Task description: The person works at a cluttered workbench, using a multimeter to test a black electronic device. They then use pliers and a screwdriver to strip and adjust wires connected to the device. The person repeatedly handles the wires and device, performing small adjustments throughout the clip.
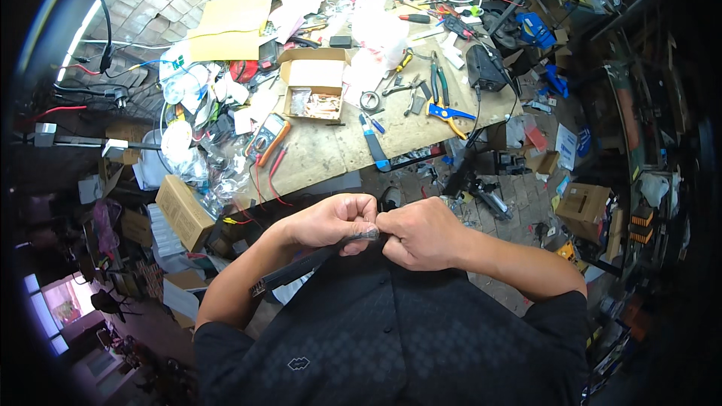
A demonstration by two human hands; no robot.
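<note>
Close to my chest, my left hand (331, 219) is closed around the grey end of a long black strip-like thing (297, 269), whose exact kind I cannot make out. The rest of it slants down and left past my left forearm, with ribs or slots along its length. Against the left fingertips, my right hand (425, 234) is curled tight, its thumb and forefinger pinched at that same end. Whatever sits between the right fingers is hidden. Both hands are held in front of the workbench (331, 165), not on it.
On the bench are an orange multimeter (269, 139), an open cardboard box (314, 75) of small copper-coloured parts, a tape roll (369, 100), a blue-handled cutter (374, 144) and blue-and-yellow pliers (451, 113). A carton (183, 213) stands at the left and another box (583, 207) at the right.
</note>
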